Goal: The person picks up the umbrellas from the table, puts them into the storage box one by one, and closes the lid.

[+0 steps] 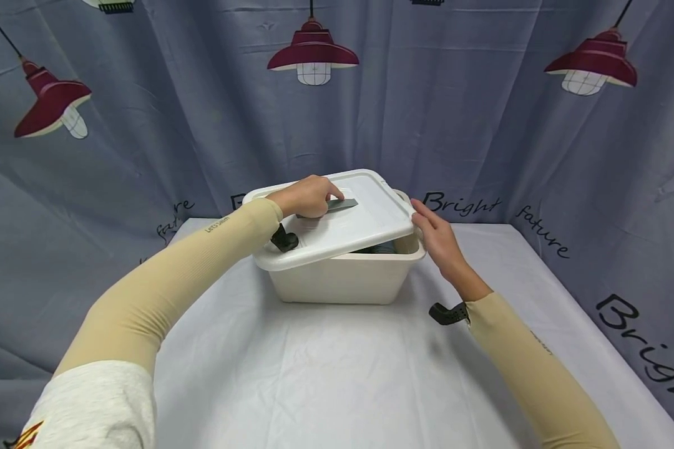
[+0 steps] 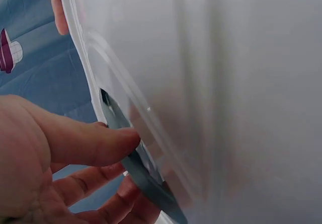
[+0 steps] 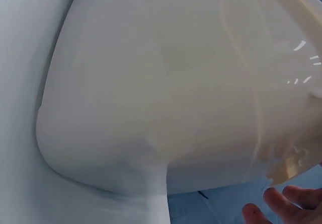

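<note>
Left hand (image 1: pixel 306 196) gripping lid handle (image 1: pixel 341 204), right hand (image 1: pixel 438 240) open at lid (image 1: pixel 365 218) edge

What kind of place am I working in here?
Likely a staged recording setup, not a real home: a printed lamp-pattern backdrop hangs behind, a table wears a white cloth, and only a lidded bin stands on it.

A cream plastic storage box (image 1: pixel 342 280) sits on a white-covered table (image 1: pixel 326 374), its white lid (image 1: pixel 365 218) lying skewed on top so a gap shows at the right near corner. The left hand (image 1: pixel 309 196) grips the lid's grey handle (image 1: pixel 342 204). The right hand (image 1: pixel 438 240), fingers straight, touches the lid's right edge; lamp-printed blue cloth (image 1: pixel 202 112) hangs behind.
</note>
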`<state>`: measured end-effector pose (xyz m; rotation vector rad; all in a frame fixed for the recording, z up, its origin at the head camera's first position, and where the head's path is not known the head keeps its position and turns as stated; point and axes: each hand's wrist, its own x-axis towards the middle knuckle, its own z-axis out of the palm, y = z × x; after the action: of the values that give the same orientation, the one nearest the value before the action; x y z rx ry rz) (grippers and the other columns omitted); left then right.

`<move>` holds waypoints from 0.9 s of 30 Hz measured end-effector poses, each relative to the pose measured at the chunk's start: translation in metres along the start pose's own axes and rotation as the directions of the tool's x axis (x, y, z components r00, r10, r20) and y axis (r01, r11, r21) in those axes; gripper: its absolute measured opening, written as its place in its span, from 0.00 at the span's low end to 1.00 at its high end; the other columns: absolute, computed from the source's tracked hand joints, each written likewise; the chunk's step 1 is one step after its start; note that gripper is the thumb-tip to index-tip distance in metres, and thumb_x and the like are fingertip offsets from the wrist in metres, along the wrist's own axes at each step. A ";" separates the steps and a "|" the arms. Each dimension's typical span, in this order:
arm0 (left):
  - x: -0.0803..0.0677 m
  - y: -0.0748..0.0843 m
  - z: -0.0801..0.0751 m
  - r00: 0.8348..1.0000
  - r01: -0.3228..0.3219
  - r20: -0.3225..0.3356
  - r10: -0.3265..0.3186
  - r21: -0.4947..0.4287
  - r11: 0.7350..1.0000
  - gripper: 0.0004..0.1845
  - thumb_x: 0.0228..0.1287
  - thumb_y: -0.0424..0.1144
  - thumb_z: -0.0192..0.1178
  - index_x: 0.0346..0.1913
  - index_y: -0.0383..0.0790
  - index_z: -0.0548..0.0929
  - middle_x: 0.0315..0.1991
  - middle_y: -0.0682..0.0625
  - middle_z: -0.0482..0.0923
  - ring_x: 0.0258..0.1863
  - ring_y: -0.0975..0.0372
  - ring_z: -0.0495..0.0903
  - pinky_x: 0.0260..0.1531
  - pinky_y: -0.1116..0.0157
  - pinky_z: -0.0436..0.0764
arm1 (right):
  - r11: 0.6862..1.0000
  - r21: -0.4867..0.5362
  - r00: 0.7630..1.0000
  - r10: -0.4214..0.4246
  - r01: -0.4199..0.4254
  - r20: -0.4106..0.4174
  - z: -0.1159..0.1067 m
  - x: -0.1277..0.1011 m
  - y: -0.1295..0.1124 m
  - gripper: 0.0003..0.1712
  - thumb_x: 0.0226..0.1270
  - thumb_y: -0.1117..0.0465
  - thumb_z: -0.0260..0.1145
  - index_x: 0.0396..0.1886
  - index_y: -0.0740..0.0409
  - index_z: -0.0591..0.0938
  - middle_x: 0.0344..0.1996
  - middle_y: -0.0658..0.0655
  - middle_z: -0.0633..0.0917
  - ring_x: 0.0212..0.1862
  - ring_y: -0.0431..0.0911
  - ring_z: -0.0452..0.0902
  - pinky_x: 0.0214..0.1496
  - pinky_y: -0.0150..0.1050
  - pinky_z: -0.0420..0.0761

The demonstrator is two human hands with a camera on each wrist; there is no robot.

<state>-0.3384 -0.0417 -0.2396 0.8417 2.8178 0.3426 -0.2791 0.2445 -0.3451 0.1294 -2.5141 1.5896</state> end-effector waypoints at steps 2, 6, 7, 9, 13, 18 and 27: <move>-0.001 0.000 -0.001 1.000 0.000 0.017 0.000 0.007 1.000 0.36 0.58 0.22 0.44 0.70 0.48 0.76 0.55 0.44 0.77 0.51 0.56 0.72 0.44 0.63 0.72 | 0.999 -0.021 1.000 -0.029 0.029 -0.002 0.001 0.000 0.001 0.32 0.79 0.44 0.52 0.79 0.41 0.63 0.78 0.51 0.62 0.78 0.52 0.57 0.77 0.55 0.59; -0.007 -0.001 -0.006 0.998 0.006 0.062 -0.007 0.006 1.000 0.37 0.58 0.24 0.49 0.73 0.47 0.73 0.57 0.45 0.76 0.51 0.56 0.73 0.44 0.63 0.73 | 0.997 -0.051 0.999 -0.051 0.051 -0.013 0.002 0.000 0.001 0.30 0.78 0.46 0.55 0.77 0.40 0.67 0.76 0.53 0.66 0.76 0.53 0.61 0.74 0.55 0.64; -0.009 -0.001 -0.008 0.997 0.013 0.071 -0.013 0.001 1.000 0.36 0.59 0.25 0.52 0.73 0.47 0.72 0.58 0.45 0.76 0.51 0.56 0.74 0.45 0.63 0.73 | 0.997 -0.056 0.998 -0.058 0.057 -0.011 0.002 0.000 0.001 0.30 0.78 0.47 0.54 0.77 0.39 0.67 0.76 0.52 0.66 0.76 0.53 0.61 0.74 0.55 0.63; -0.014 -0.004 -0.012 0.996 0.029 0.085 -0.029 -0.003 1.000 0.36 0.61 0.29 0.57 0.75 0.47 0.70 0.62 0.45 0.76 0.55 0.56 0.74 0.51 0.61 0.74 | 0.995 -0.071 0.998 -0.068 0.068 -0.007 0.002 0.000 0.000 0.29 0.79 0.48 0.53 0.77 0.39 0.67 0.77 0.51 0.65 0.77 0.53 0.60 0.75 0.56 0.62; -0.029 -0.016 -0.016 0.995 0.053 0.082 -0.055 0.030 0.998 0.36 0.65 0.41 0.63 0.76 0.47 0.67 0.67 0.45 0.74 0.64 0.55 0.73 0.65 0.55 0.70 | 0.993 -0.090 0.997 -0.082 0.082 0.008 0.002 0.000 -0.001 0.28 0.80 0.50 0.50 0.76 0.39 0.68 0.77 0.51 0.65 0.77 0.54 0.60 0.75 0.58 0.62; -0.062 -0.035 -0.014 0.992 0.118 0.045 -0.120 0.054 0.992 0.38 0.66 0.51 0.63 0.77 0.45 0.65 0.71 0.43 0.70 0.73 0.51 0.65 0.71 0.50 0.63 | 0.990 -0.108 0.996 -0.088 0.090 0.020 0.003 -0.002 -0.002 0.28 0.80 0.49 0.49 0.76 0.40 0.68 0.76 0.55 0.66 0.76 0.57 0.62 0.73 0.60 0.64; -0.093 -0.055 0.002 0.984 0.179 0.013 -0.180 0.082 0.980 0.40 0.69 0.59 0.57 0.76 0.39 0.66 0.73 0.35 0.63 0.75 0.43 0.58 0.71 0.46 0.61 | 0.975 -0.196 0.994 -0.111 0.106 -0.012 0.002 -0.001 -0.004 0.28 0.79 0.48 0.49 0.76 0.40 0.69 0.77 0.54 0.65 0.78 0.55 0.58 0.74 0.61 0.60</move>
<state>-0.2899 -0.1375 -0.2464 0.5948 2.8771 0.1934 -0.2774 0.2411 -0.3431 0.2184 -2.5798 1.2890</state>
